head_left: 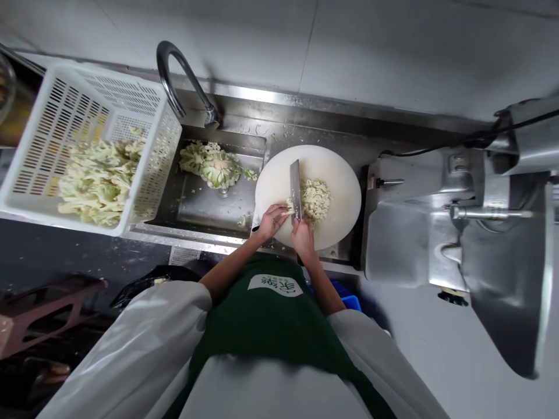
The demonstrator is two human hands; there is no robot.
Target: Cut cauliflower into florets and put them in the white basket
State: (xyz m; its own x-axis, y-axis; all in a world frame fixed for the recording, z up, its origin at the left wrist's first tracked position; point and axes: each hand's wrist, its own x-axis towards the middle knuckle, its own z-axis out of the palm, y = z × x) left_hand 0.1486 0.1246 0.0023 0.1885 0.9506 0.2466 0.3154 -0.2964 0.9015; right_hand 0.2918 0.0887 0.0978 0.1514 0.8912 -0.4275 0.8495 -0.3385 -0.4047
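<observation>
My right hand (pixel 303 237) is wrapped round the handle of a cleaver (pixel 296 187), whose blade stands on edge over a round white cutting board (pixel 275 169). On the left of the blade, my left hand (pixel 272 222) pinches a small cauliflower piece (pixel 289 206) close to the steel. A heap of chopped cauliflower (pixel 317 199) lies on the board just right of the blade. Larger cauliflower heads (pixel 219 169) rest in the sink to the left of the board.
A white slotted basket (pixel 151 169) with cauliflower pieces (pixel 101 180) stands at the left. The steel sink (pixel 203 203) has a curved faucet (pixel 186 70) behind it. A metal slicing machine (pixel 441 221) fills the right side. Tiled wall rises behind.
</observation>
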